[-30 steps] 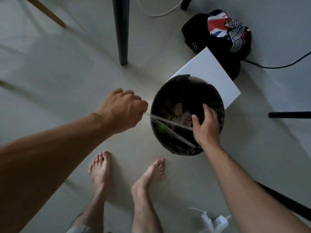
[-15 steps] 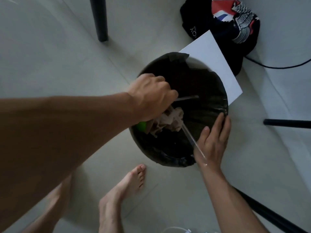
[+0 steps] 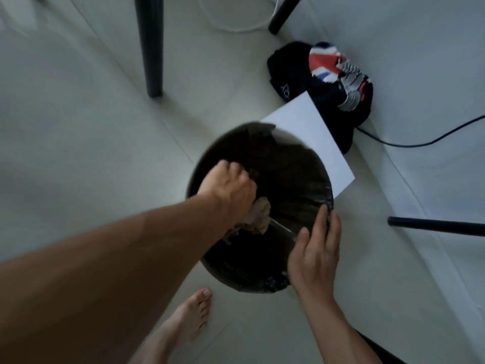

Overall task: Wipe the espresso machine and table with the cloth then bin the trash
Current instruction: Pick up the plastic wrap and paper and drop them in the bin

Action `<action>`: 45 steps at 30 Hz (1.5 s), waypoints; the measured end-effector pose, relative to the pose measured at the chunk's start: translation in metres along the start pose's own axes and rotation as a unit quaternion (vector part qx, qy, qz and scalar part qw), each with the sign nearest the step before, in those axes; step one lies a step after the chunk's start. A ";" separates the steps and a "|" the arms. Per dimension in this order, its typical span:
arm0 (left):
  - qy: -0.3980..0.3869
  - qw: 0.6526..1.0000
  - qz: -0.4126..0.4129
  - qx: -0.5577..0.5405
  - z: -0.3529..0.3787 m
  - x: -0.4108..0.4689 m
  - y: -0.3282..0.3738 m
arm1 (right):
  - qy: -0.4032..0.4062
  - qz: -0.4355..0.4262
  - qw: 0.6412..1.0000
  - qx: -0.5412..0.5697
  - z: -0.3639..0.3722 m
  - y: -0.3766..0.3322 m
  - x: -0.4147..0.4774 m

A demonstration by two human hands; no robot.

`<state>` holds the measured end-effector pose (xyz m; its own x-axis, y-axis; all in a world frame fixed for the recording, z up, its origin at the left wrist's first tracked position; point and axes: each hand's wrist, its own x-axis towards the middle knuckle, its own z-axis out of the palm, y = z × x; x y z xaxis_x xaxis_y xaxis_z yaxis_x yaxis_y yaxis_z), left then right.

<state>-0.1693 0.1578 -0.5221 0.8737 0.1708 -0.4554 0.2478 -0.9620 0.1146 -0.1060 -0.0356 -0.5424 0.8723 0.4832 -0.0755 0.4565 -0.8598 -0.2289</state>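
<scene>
Left hand (image 3: 228, 190) gripping trash (image 3: 259, 219), strip (image 3: 282, 228) slanting down-right

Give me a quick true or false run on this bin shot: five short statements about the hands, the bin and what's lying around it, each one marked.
1. The left hand is down inside the bin, curled round crumpled brownish paper. True.
2. The right hand is lifting the white sheet. False: it rests with straight fingers on the bin's near rim, and the sheet lies at the bin's far side.
3. The bin has a black liner. True.
4. The foot in view wears a shoe. False: it is bare.
5. A black cable runs across the floor to the right of the dark bag. True.
</scene>
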 end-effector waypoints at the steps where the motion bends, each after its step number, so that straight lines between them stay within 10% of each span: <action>1: 0.013 1.000 0.000 -0.022 -0.012 -0.011 -0.002 | -0.008 0.008 1.000 0.003 -0.011 -0.010 -0.001; 22: 0.288 0.957 0.013 -0.034 -0.393 -0.271 -0.084 | -0.043 -0.075 0.982 0.170 -0.393 -0.295 -0.043; 32: 0.324 0.937 0.124 -0.033 -0.482 -0.222 -0.020 | 0.061 0.008 0.991 0.119 -0.500 -0.221 0.000; 45: 0.180 0.976 0.118 -0.018 -0.428 -0.129 0.025 | -0.049 0.085 0.995 0.026 -0.462 -0.112 0.028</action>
<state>-0.0968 0.2028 -0.0822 0.9972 0.0145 -0.0737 0.0299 -0.9768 0.2122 -0.0517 -0.0026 -0.0707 0.9134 0.3481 -0.2111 0.2923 -0.9217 -0.2552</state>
